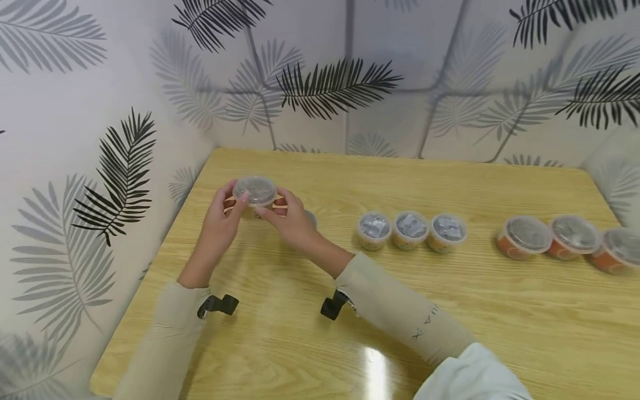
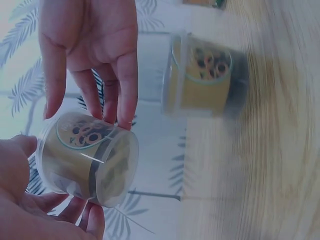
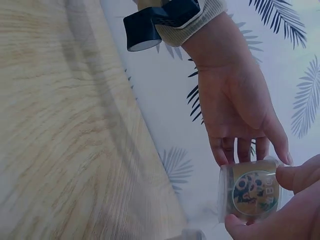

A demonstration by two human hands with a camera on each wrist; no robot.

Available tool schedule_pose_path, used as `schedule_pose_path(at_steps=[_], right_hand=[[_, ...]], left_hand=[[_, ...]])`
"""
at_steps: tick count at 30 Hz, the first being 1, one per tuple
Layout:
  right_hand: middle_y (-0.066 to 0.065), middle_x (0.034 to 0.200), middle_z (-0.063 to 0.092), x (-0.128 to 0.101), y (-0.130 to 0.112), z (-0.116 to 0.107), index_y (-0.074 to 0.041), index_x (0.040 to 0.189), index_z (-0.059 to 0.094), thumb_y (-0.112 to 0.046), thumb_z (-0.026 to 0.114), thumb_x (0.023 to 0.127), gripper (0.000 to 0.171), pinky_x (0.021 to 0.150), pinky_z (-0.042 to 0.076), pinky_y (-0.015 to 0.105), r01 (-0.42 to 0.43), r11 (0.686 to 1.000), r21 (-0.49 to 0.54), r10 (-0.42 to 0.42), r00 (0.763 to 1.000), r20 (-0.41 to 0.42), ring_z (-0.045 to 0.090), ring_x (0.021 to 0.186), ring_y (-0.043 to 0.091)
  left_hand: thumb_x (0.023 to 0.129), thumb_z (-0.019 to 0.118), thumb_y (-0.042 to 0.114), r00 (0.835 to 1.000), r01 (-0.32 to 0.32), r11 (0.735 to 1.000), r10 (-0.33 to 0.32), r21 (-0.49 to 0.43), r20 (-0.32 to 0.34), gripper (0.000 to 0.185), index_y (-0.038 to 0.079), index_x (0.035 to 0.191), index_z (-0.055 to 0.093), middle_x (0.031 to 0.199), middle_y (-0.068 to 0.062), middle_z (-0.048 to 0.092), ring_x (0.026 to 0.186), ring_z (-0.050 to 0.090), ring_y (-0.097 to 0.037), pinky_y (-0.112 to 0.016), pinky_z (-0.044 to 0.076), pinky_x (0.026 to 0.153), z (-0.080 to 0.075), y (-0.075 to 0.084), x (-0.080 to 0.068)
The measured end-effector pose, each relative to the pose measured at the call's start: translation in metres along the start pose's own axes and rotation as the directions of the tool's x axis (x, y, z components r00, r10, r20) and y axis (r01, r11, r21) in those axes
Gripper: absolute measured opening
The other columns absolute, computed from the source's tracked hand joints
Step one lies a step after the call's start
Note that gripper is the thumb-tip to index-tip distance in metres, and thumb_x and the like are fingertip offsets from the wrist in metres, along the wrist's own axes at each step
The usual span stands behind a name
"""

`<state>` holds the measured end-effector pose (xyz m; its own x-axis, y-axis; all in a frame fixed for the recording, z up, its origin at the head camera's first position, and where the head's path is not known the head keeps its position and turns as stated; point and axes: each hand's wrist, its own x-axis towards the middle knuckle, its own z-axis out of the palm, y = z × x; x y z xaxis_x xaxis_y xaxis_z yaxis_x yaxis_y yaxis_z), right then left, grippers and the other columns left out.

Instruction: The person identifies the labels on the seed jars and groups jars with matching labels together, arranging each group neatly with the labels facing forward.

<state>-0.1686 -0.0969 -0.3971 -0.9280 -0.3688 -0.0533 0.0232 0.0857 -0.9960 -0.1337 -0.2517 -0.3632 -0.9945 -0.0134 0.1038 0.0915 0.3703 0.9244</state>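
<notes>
Small lidded cup (image 1: 255, 191) held above the near-left part of the wooden table (image 1: 450, 311), between both hands. Clear lid up in the head view, round face toward the camera; short, squat shape, so no marked long axis, its centre line running roughly upright there. In the wrist views shown lying sideways (image 2: 87, 160), printed label turned to the lens: a round picture with dark ring-like shapes on a tan ground, no lettering legible. Same label in the right wrist view (image 3: 250, 192), again too blurred to read.

Left hand (image 1: 220, 219) at the cup's left side, fingertips (image 3: 240, 150) curled lightly against its wall. Right hand (image 1: 290, 222) at the right side, thumb and fingers pinching the rim. Both hands holding the cup, neither spread wide.

Second cup (image 2: 200, 75) standing on the table just behind the right hand, mostly hidden in the head view, with similar ring shapes seen through it. Further right, three small cups (image 1: 411, 229) in a row, touching or nearly so, each with a silvery packet under the lid. Well apart from those, three orange cups (image 1: 565, 240) side by side near the table's right edge.

Writing on the right sleeve (image 1: 425, 328): dark letters, seemingly "X", "A", "V", not fully readable. Black camera mounts (image 1: 220, 304) at both wrists. Leaf-patterned wall (image 1: 325, 83) behind the table.
</notes>
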Motion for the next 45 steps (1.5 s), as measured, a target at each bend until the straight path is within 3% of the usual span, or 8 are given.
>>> schedule_pose_path(at_steps=[4,11,15,21,26,32,38,45], right_hand=[[0.006,0.125,0.041,-0.014,0.001,-0.012,-0.011,0.144,0.029,-0.036,0.058,0.091,0.065,0.085,0.049,0.032,0.006,1.0,-0.007,-0.006,0.999,0.042,0.049,0.111,0.02],[0.008,0.124,0.041,-0.025,0.003,-0.023,-0.011,0.137,0.035,-0.036,0.058,0.091,0.058,0.088,0.046,0.037,0.037,0.999,0.013,-0.038,0.999,0.02,0.046,0.11,0.023],[0.006,0.126,0.042,-0.025,0.004,-0.023,-0.012,0.138,0.034,-0.038,0.063,0.088,0.063,0.09,0.046,0.036,0.035,0.999,0.017,-0.035,0.999,0.006,0.046,0.113,0.021],[0.004,0.131,0.042,-0.024,0.005,-0.02,-0.015,0.144,0.026,-0.038,0.065,0.086,0.073,0.094,0.044,0.038,0.038,0.998,0.046,-0.039,0.999,0.014,0.044,0.119,0.019],[0.003,0.13,0.043,-0.024,0.004,-0.019,-0.019,0.145,0.026,-0.033,0.067,0.086,0.073,0.097,0.042,0.035,0.054,0.996,0.075,-0.058,0.997,0.042,0.044,0.118,0.019],[0.009,0.132,0.041,-0.031,-0.007,-0.024,-0.013,0.145,0.024,-0.024,0.064,0.089,0.07,0.099,0.039,0.035,0.057,0.993,0.102,-0.066,0.994,0.089,0.042,0.122,0.024],[0.014,0.136,0.039,-0.042,-0.023,-0.027,-0.006,0.145,0.025,-0.021,0.059,0.093,0.064,0.097,0.042,0.042,0.039,0.993,0.113,-0.052,0.992,0.113,0.041,0.123,0.029],[0.014,0.135,0.039,-0.043,-0.022,-0.021,-0.005,0.145,0.026,-0.02,0.057,0.094,0.061,0.095,0.044,0.036,0.048,0.993,0.11,-0.061,0.991,0.121,0.042,0.122,0.029]], left_hand=[[0.099,0.047,0.023,1.0,-0.004,1.0,0.004,-0.019,0.014,0.058,-0.004,0.143,0.022,0.137,-0.021,0.034,0.117,0.039,-0.032,-0.044,0.035,0.099,0.007,0.008,-0.011],[0.098,0.049,0.024,1.0,-0.006,0.999,0.006,-0.034,0.007,0.056,-0.002,0.142,0.026,0.136,-0.019,0.036,0.11,0.04,-0.027,-0.033,0.039,0.093,0.016,0.009,-0.018],[0.099,0.045,0.025,1.0,-0.013,0.998,0.013,-0.068,0.011,0.054,-0.001,0.143,0.026,0.136,-0.018,0.038,0.11,0.041,-0.025,-0.029,0.04,0.088,0.017,0.003,-0.018],[0.1,0.041,0.03,0.998,-0.014,0.984,0.025,-0.18,0.062,0.057,0.005,0.147,0.02,0.141,-0.014,0.035,0.126,0.036,-0.022,-0.038,0.033,0.103,0.019,-0.016,-0.014],[0.099,0.045,0.03,0.994,-0.026,0.969,0.052,-0.245,0.099,0.059,0.012,0.148,0.018,0.143,-0.01,0.034,0.129,0.034,-0.019,-0.034,0.035,0.103,0.023,-0.027,-0.009],[0.099,0.044,0.03,0.993,-0.023,0.964,0.054,-0.266,0.109,0.06,0.011,0.149,0.017,0.144,-0.01,0.033,0.13,0.034,-0.019,-0.034,0.033,0.104,0.022,-0.029,-0.009],[0.099,0.043,0.031,0.996,-0.029,0.971,0.047,-0.239,0.073,0.055,0.01,0.147,0.024,0.142,-0.01,0.035,0.13,0.034,-0.019,-0.033,0.029,0.106,0.016,-0.032,-0.012],[0.099,0.044,0.031,0.997,-0.025,0.976,0.039,-0.214,0.062,0.052,0.011,0.145,0.03,0.138,-0.011,0.039,0.127,0.037,-0.021,-0.028,0.032,0.104,0.007,-0.04,-0.018]])
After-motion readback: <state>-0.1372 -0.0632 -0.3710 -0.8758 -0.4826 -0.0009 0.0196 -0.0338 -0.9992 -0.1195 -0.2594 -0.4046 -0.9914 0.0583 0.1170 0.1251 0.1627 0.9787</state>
